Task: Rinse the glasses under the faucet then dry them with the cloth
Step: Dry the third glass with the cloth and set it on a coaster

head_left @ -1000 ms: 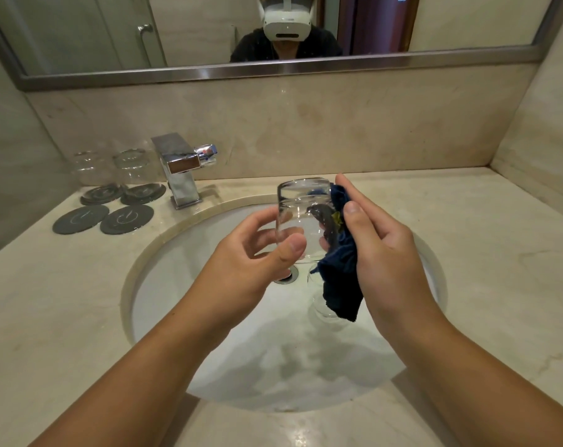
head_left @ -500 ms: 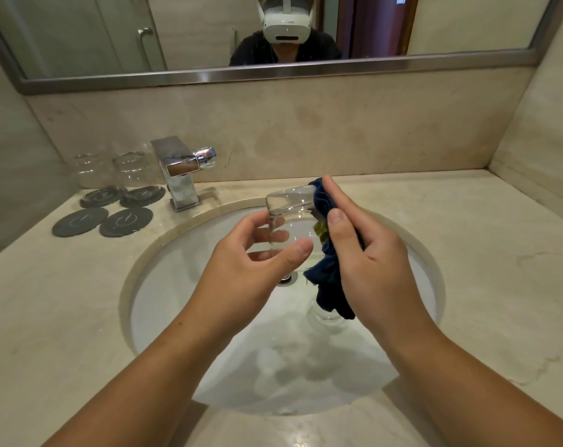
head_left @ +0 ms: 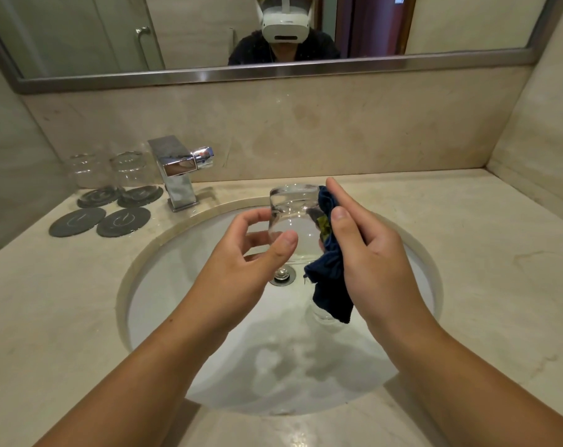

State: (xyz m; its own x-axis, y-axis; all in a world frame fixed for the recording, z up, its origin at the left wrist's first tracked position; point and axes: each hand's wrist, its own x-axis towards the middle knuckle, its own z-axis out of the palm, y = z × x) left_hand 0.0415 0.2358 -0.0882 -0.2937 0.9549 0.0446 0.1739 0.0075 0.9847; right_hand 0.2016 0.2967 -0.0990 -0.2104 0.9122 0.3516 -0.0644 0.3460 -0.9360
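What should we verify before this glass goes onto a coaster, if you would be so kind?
1. Hold secure: ok. The left hand grips the glass, base up, above the sink.
2. Cloth in contact: ok. The right hand holds the dark blue cloth against the glass's right side.
3. Glass fully dry: cannot tell; droplets would not show on clear glass.
4. Free coaster: ok. Two bare coasters lie in front of the two standing glasses.
5. Faucet off: ok, no stream shows.
6. Sink cleared: not ok. Another glass lies in the basin beneath the cloth.
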